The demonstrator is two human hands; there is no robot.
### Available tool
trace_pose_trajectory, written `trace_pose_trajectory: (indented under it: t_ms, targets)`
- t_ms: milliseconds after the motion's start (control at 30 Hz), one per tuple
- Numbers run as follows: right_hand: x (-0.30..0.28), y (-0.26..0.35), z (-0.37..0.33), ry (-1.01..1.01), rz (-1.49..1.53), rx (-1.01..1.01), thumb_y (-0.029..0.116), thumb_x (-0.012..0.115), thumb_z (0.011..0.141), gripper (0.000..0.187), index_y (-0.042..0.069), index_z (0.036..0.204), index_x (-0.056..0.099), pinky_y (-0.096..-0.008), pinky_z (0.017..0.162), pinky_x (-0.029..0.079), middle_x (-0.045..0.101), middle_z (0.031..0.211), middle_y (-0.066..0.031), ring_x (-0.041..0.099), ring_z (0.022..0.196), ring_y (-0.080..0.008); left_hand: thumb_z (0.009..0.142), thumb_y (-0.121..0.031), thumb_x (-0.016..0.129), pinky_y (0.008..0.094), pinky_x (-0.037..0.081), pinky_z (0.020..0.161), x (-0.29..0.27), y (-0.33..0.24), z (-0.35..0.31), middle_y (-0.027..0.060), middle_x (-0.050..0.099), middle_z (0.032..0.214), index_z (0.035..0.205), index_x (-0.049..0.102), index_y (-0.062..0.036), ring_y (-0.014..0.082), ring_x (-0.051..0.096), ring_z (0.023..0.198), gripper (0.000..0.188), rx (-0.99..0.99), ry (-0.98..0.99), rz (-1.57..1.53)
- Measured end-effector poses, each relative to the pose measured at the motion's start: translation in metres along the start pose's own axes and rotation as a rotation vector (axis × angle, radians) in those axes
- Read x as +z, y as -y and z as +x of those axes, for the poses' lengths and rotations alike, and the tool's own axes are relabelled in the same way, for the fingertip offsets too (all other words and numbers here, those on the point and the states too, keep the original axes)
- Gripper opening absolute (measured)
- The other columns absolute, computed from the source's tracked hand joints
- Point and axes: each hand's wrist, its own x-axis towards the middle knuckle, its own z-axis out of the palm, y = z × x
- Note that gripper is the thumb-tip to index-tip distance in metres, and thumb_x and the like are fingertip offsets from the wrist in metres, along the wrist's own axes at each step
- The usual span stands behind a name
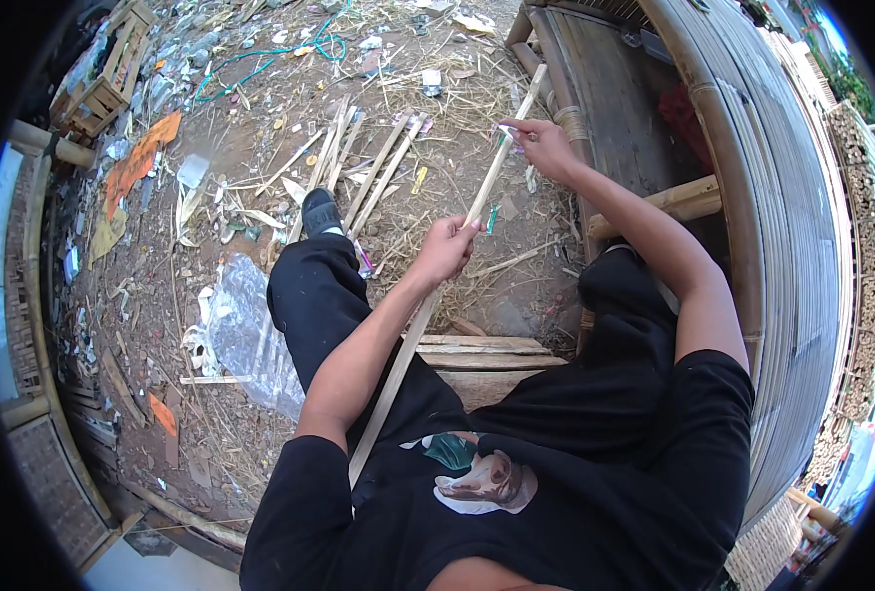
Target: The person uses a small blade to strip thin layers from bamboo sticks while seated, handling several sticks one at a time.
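A long, pale bamboo strip (398, 369) slants from my lap up past my knees toward the bamboo bench. My left hand (444, 250) is closed round it near its middle. Farther up the strip, my right hand (548, 150) has its fingers pinched together. Between those fingers a small white thing (507, 130) touches or nearly touches the strip; its kind is too small to make out. Below the right hand, a small green piece (492, 219) lies on the ground beside the strip.
Several cut bamboo strips (386, 172) lie beyond my left shoe (321, 212). A clear plastic sheet (252, 335) is left of my leg. The bamboo bench (610, 89) stands at the right, with a wooden crate (107, 74) far left. Litter and a green cord (275, 61) cover the dirt.
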Motion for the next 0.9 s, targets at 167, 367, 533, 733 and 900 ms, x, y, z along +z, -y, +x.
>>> trace_pose_trajectory:
  t_ms: [167,367,533,733,900]
  targets:
    - [-0.001,-0.002,0.008,-0.103,0.088,-0.101,0.016,0.061,0.091,0.025,0.014,0.114,0.068,-0.0312,0.068,0.051,0.07,0.084,-0.0127,0.065,0.069,-0.0152,0.101,-0.027,0.046,0.0215,0.022,0.031,-0.004,-0.004,-0.004,-0.0057,0.035,0.054,0.106,0.056,-0.0036,0.0037,0.027,0.034,0.026,0.03,0.088,-0.157]
    - [-0.014,-0.004,0.019,-0.26,0.02,-0.215,0.015,0.061,0.09,0.023,0.013,0.111,0.069,-0.0293,0.07,0.05,0.069,0.089,-0.0156,0.066,0.076,-0.0162,0.101,-0.027,0.045,0.0224,0.02,0.032,-0.004,-0.009,-0.007,-0.0058,0.033,0.052,0.107,0.054,-0.0009,0.0041,0.026,0.034,0.029,0.064,0.173,-0.234]
    - [-0.008,-0.001,0.024,-0.357,0.044,-0.263,0.014,0.06,0.09,0.022,0.011,0.11,0.069,-0.0298,0.077,0.051,0.069,0.098,-0.0176,0.069,0.085,-0.0215,0.101,-0.026,0.044,0.0213,0.019,0.03,-0.006,-0.016,-0.007,-0.0054,0.033,0.053,0.112,0.052,0.0003,0.0037,0.026,0.033,0.029,0.115,0.149,-0.195]
    - [-0.005,0.002,0.01,-0.256,0.04,-0.125,0.011,0.059,0.089,0.023,0.013,0.11,0.069,-0.0305,0.074,0.051,0.07,0.095,-0.0164,0.069,0.082,-0.0208,0.101,-0.025,0.044,0.0214,0.019,0.03,-0.005,-0.018,-0.008,-0.0051,0.034,0.052,0.111,0.052,0.0002,0.004,0.027,0.032,0.028,0.097,0.181,-0.208]
    - [0.046,0.02,-0.012,-0.027,0.089,-0.437,0.009,0.058,0.091,0.025,0.011,0.114,0.068,-0.0248,0.068,0.049,0.071,0.088,-0.011,0.058,0.074,-0.0035,0.101,-0.027,0.044,0.0217,0.021,0.03,-0.012,-0.014,0.001,-0.0056,0.031,0.052,0.109,0.052,-0.0012,0.0044,0.026,0.032,0.028,0.108,0.038,-0.185]
